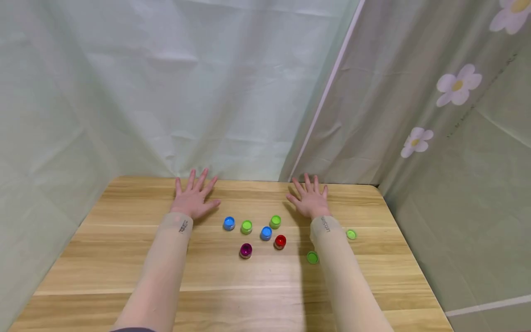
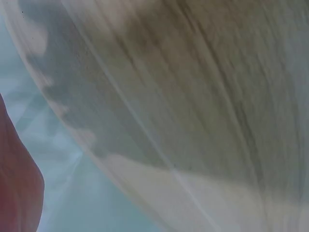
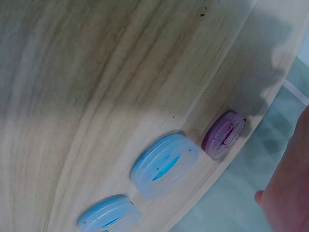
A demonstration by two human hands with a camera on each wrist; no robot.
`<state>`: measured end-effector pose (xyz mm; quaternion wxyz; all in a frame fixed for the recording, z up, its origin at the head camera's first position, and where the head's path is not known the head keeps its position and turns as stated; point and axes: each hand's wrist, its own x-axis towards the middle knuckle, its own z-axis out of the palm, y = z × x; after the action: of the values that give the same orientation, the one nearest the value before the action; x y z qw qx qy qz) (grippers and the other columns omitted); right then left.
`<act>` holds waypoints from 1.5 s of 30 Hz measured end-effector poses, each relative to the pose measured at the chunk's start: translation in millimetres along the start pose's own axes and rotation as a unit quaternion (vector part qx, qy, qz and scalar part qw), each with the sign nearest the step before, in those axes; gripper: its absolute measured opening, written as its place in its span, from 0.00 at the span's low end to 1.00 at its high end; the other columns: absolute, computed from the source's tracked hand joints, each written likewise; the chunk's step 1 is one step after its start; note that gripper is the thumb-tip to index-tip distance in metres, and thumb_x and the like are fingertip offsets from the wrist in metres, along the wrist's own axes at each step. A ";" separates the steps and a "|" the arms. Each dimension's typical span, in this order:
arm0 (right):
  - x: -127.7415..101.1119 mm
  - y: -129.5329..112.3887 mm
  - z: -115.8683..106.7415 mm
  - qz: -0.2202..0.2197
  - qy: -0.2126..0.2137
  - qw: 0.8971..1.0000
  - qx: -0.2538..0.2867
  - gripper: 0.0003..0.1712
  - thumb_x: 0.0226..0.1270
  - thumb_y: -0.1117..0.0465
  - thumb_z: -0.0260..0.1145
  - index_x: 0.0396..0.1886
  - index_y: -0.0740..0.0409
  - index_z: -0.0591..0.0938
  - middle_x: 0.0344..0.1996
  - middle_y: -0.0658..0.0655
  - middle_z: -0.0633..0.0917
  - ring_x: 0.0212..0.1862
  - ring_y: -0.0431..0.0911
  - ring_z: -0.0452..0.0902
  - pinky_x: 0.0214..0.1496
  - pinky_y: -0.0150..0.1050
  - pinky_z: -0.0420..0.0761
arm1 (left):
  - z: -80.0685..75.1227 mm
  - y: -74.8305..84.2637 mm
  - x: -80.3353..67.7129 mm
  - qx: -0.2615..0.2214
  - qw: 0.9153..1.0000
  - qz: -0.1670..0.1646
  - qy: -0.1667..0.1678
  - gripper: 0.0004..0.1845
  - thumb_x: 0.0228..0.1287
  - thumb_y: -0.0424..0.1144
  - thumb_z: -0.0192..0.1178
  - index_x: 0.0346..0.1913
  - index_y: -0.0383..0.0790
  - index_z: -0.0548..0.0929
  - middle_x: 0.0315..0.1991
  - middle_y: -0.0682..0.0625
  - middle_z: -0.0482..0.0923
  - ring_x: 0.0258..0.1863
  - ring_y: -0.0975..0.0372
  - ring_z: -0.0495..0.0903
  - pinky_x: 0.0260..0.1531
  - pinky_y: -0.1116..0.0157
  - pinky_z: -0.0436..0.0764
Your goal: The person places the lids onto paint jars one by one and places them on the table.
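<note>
Both hands reach toward the far edge of the wooden table, fingers straight and spread, palms down, holding nothing. The left hand [image 1: 194, 202] is nearest a small blue jar [image 1: 229, 223]. My right hand [image 1: 310, 201] is beside a green jar [image 1: 275, 222]. Between the forearms stand another green jar [image 1: 246, 227], a second blue jar [image 1: 266, 233], a red jar [image 1: 280, 242] and a purple jar [image 1: 246, 250]. In the right wrist view, low translucent blue rounds [image 3: 164, 165] and a purple round [image 3: 224, 135] lie near the table edge.
Two flat green lids lie by the right forearm, one lid [image 1: 312, 257] to its left and the other lid [image 1: 351, 234] to its right. A pale curtain [image 1: 232, 92] hangs behind the wooden tabletop [image 1: 232, 304] and along its sides, with flowers printed on the right.
</note>
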<state>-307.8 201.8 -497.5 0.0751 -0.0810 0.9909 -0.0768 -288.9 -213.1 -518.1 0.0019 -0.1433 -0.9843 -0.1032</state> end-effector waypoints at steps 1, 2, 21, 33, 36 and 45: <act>0.6 0.7 1.2 0.000 0.000 1.000 -0.001 0.44 0.83 0.27 0.42 0.90 0.35 0.46 0.87 0.57 0.33 0.84 0.63 0.20 0.77 0.73 0.27 | -0.9 0.8 -0.6 -0.005 1.000 -0.001 -0.001 0.47 0.78 0.70 0.48 0.89 0.53 0.47 0.88 0.44 0.27 0.84 0.38 0.23 0.70 0.26 0.23; 1.2 1.4 2.7 0.000 0.000 1.000 -0.002 0.44 0.83 0.28 0.42 0.90 0.34 0.45 0.87 0.57 0.33 0.84 0.63 0.19 0.77 0.73 0.27 | -2.0 2.0 -1.3 -0.010 1.000 -0.003 -0.002 0.47 0.79 0.69 0.48 0.89 0.52 0.47 0.88 0.43 0.28 0.84 0.38 0.23 0.70 0.27 0.22; -17.0 12.9 -4.1 -0.071 0.048 0.990 0.112 0.36 0.89 0.39 0.44 0.88 0.45 0.59 0.86 0.67 0.48 0.85 0.69 0.36 0.78 0.76 0.44 | -12.7 9.0 -20.2 -0.120 0.992 0.026 0.034 0.41 0.84 0.59 0.49 0.88 0.45 0.51 0.87 0.36 0.38 0.84 0.33 0.35 0.72 0.25 0.37; -74.7 25.3 -20.9 -0.094 0.082 0.970 0.208 0.29 0.89 0.46 0.53 0.75 0.59 0.77 0.78 0.69 0.68 0.82 0.68 0.54 0.80 0.68 0.55 | -8.9 33.0 -57.6 -0.287 0.954 0.027 0.083 0.23 0.82 0.37 0.60 0.72 0.30 0.77 0.71 0.31 0.75 0.73 0.36 0.70 0.72 0.36 0.65; -85.6 27.5 -21.9 -0.093 0.092 0.967 0.217 0.26 0.87 0.48 0.57 0.73 0.59 0.80 0.74 0.66 0.75 0.77 0.64 0.67 0.76 0.65 0.65 | -5.7 40.2 -63.0 -0.319 0.945 0.001 0.068 0.22 0.81 0.38 0.61 0.71 0.33 0.80 0.70 0.34 0.77 0.71 0.38 0.72 0.69 0.37 0.70; -103.9 29.4 -14.4 -0.085 0.094 0.964 0.233 0.21 0.85 0.53 0.62 0.69 0.55 0.83 0.66 0.58 0.84 0.64 0.56 0.80 0.65 0.58 0.80 | 9.9 52.4 -64.7 -0.353 0.935 -0.006 0.040 0.26 0.76 0.38 0.67 0.73 0.35 0.79 0.69 0.39 0.79 0.70 0.40 0.74 0.68 0.38 0.71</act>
<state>-213.2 250.4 -474.1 -0.0082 -0.1376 0.9379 -0.3185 -211.9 -180.2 -519.4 -0.0095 -0.1248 -0.8844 -0.4496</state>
